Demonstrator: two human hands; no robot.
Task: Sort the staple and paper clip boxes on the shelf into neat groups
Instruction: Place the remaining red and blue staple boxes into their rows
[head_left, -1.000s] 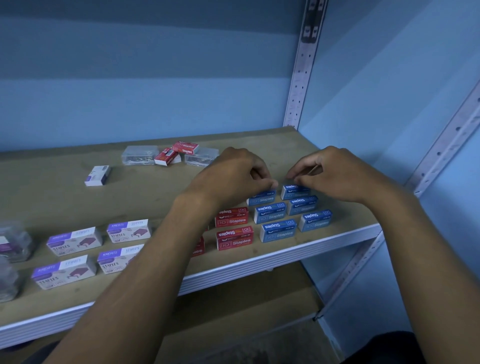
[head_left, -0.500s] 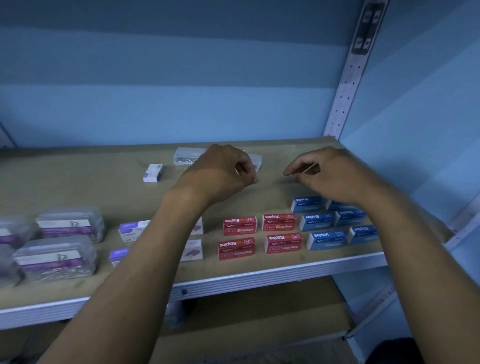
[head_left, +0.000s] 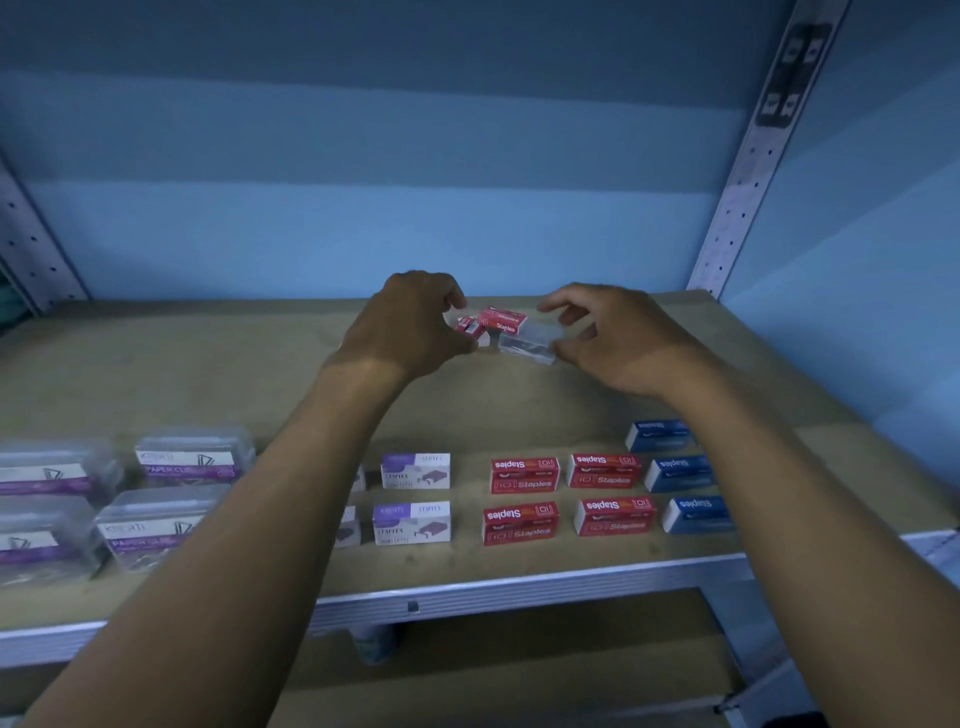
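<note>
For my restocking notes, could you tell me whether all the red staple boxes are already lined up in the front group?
No: two red staple boxes lie at the back of the shelf, between the left hand and right hand.
</note>
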